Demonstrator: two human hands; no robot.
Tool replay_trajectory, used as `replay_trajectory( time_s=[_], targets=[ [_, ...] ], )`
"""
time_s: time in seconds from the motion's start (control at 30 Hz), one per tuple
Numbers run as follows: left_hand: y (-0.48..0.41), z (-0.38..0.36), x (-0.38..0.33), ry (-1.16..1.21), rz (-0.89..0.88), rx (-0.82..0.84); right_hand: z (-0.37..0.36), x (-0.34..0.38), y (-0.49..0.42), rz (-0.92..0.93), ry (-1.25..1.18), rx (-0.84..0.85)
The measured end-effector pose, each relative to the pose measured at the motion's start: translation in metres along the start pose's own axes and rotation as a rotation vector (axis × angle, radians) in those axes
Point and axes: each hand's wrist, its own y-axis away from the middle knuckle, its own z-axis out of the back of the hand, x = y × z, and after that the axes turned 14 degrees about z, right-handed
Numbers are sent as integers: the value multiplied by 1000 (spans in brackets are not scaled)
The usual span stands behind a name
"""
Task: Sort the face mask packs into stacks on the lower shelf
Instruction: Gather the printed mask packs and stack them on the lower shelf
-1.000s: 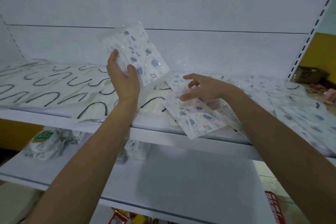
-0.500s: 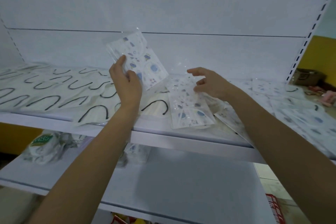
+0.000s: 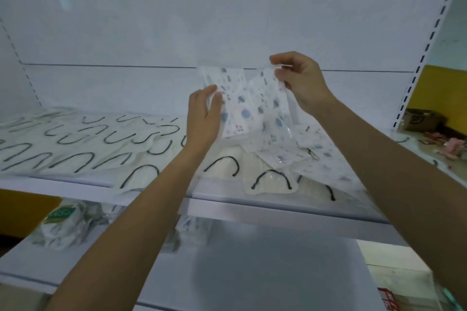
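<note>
The left hand (image 3: pixel 203 115) is holding a printed face mask pack (image 3: pixel 228 98) upright above the upper shelf (image 3: pixel 278 206), thumb in front and fingers (image 3: pixel 211 89) behind its left edge. The right hand (image 3: pixel 302 82) is bringing a second printed pack (image 3: pixel 271 106) against it, thumb and forefinger pinching the top corner of the clear wrapper so the pack is hanging down and overlapping the first.

These packs are looking light and floppy — thin film that is likely slippery and crinkly, with a soft mask inside, so nothing fragile. A corner pinch is letting the second pack swing; gripping the two together along one edge, or flat between palm and fingers, would probably keep them aligned.

More printed packs (image 3: pixel 326 154) are lying loose on the upper shelf at right, and white masks with black ear loops (image 3: pixel 75 144) are spreading across its left. The lower shelf (image 3: pixel 252 272) — the destination — is holding a few bagged masks (image 3: pixel 63 225) at its left end.
</note>
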Motion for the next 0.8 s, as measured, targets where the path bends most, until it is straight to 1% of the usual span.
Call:
replay_trajectory(
  time_s=[0.1,0.17,0.23,0.33,0.4,0.47,0.57,0.63,0.7,0.73,0.8],
  targets=[
    [-17,10,-9,-81,7,-46,13,13,-14,38,47,-70],
    [-23,17,-12,-116,25,-47,24,20,-21,35,-36,-157],
    [-21,19,-16,-107,38,10,29,23,-26,-9,-168,-203],
    [-12,9,-31,-40,59,132,21,20,-25,-61,-316,-200],
    [-7,2,-39,7,78,202,9,17,-20,-88,-344,-186],
    [-3,-3,-42,-1,50,229,1,14,-15,-94,-319,-181],
    [2,-8,-40,2,0,191,2,17,-7,-73,-202,-141],
    [4,-6,-37,28,-9,158,17,24,0,-36,-26,-82],
    [8,-5,-33,61,-5,139,42,34,15,-36,220,57],
    [11,-5,-30,73,-11,133,56,40,26,-74,314,170],
    [16,-7,-25,80,-25,117,81,50,49,-245,450,463]
  ],
)
